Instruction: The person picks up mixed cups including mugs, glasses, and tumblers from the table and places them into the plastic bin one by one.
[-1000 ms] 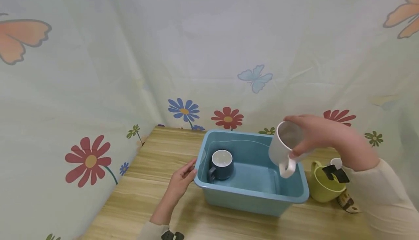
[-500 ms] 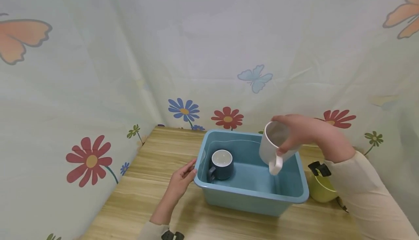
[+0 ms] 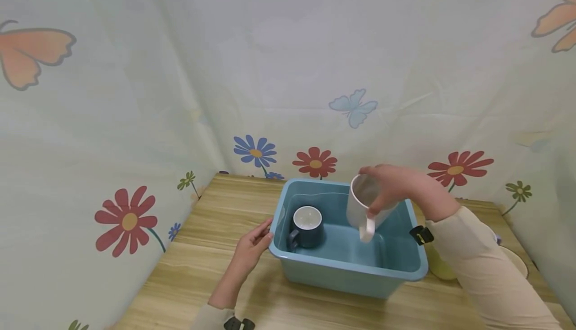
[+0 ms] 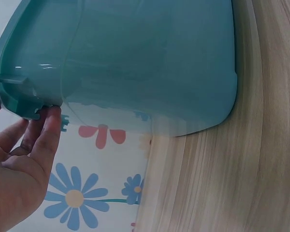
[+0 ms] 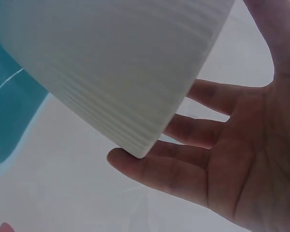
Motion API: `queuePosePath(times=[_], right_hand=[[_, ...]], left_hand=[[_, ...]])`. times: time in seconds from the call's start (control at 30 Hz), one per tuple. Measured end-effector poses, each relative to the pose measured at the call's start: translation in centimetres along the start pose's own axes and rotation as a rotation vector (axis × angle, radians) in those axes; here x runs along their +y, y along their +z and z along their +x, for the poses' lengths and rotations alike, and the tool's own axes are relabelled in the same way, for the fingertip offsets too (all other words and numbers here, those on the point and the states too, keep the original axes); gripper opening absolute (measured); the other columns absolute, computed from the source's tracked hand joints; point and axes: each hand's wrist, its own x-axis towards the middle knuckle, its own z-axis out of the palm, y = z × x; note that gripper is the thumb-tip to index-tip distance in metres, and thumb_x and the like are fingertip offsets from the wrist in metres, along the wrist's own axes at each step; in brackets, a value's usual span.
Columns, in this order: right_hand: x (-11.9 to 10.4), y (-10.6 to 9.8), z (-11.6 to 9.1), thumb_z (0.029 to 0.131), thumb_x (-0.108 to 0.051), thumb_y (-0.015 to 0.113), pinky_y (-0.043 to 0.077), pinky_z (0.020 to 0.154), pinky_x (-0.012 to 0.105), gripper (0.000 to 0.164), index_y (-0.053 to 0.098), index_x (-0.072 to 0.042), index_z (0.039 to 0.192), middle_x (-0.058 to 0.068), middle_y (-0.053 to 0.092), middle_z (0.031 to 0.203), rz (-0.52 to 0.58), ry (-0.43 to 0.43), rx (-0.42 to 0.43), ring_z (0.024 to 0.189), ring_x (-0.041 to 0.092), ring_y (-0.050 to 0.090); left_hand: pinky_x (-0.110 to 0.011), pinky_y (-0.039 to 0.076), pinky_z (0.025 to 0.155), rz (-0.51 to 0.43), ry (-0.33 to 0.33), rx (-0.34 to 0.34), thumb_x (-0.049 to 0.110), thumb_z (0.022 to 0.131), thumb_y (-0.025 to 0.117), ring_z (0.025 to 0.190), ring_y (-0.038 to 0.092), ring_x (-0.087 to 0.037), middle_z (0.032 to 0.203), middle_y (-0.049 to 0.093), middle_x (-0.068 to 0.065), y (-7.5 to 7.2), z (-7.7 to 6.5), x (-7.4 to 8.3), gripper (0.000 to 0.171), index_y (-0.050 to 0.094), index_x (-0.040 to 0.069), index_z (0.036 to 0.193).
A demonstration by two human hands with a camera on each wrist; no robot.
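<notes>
My right hand (image 3: 398, 187) grips a white mug (image 3: 357, 210) from above near its rim, thumb on the near side by the handle. The mug is tilted, mouth toward the upper left, over the right half of a blue plastic tub (image 3: 342, 262). Fine ridges show on the mug (image 5: 116, 87) in the right wrist view, with the fingers behind it. A dark blue mug (image 3: 310, 237) with a white inside stands upright in the tub's left end. My left hand (image 3: 252, 245) holds the tub's left rim, fingertips tucked under the lip (image 4: 19, 111) in the left wrist view.
The tub stands on a wood-grain table (image 3: 225, 210). Right of it, a yellow-green cup (image 3: 441, 265) is mostly hidden by the right sleeve (image 3: 486, 265), and a pale round rim (image 3: 517, 262) shows beyond the sleeve. A flower-printed curtain (image 3: 288, 95) hangs behind and at the sides.
My right hand has carried the white mug leftward and slightly down over the tub. The sleeve now covers more of the yellow-green cup. My left hand stays on the rim.
</notes>
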Motion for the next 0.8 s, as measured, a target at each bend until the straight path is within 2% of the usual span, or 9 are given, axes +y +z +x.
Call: queuePosePath(times=[0.13, 0.37, 0.63, 0.8], right_hand=[[0.0, 0.5, 0.6, 0.063, -0.038, 0.095, 0.062, 0.082, 0.049, 0.105, 0.046, -0.009, 0.151, 0.021, 0.057, 0.141, 0.018, 0.02, -0.006, 0.12, 0.039, 0.056], [-0.2, 1.7, 1.6, 0.063, -0.04, 0.096, 0.061, 0.084, 0.05, 0.104, 0.047, -0.011, 0.151, 0.02, 0.058, 0.141, 0.004, 0.016, -0.015, 0.119, 0.037, 0.057], [-0.3, 3.1, 2.6, 0.063, -0.039, 0.096, 0.06, 0.086, 0.052, 0.104, 0.047, -0.014, 0.151, 0.018, 0.058, 0.142, -0.001, 0.03, -0.054, 0.12, 0.036, 0.057], [-0.5, 3.7, 2.9, 0.065, -0.038, 0.095, 0.059, 0.088, 0.054, 0.104, 0.046, -0.014, 0.152, 0.019, 0.056, 0.144, -0.004, 0.045, -0.074, 0.121, 0.037, 0.056]], left_hand=[[-0.038, 0.058, 0.099, -0.004, 0.007, -0.002, 0.013, 0.101, 0.062, 0.118, 0.069, -0.033, 0.126, 0.069, -0.026, 0.0, 0.0, 0.1, 0.046, 0.056, 0.002, 0.145], [-0.031, 0.058, 0.096, -0.019, 0.007, -0.001, 0.012, 0.1, 0.063, 0.118, 0.069, -0.034, 0.126, 0.069, -0.026, -0.1, -0.1, 0.1, 0.046, 0.056, 0.002, 0.145], [-0.041, 0.058, 0.099, -0.003, -0.005, 0.002, 0.013, 0.101, 0.062, 0.119, 0.068, -0.034, 0.128, 0.068, -0.026, 0.0, -0.2, 0.1, 0.045, 0.056, 0.003, 0.145], [-0.042, 0.058, 0.099, -0.007, -0.004, 0.005, 0.013, 0.1, 0.063, 0.12, 0.068, -0.035, 0.129, 0.068, -0.027, 0.0, -0.2, 0.0, 0.046, 0.056, 0.003, 0.145]])
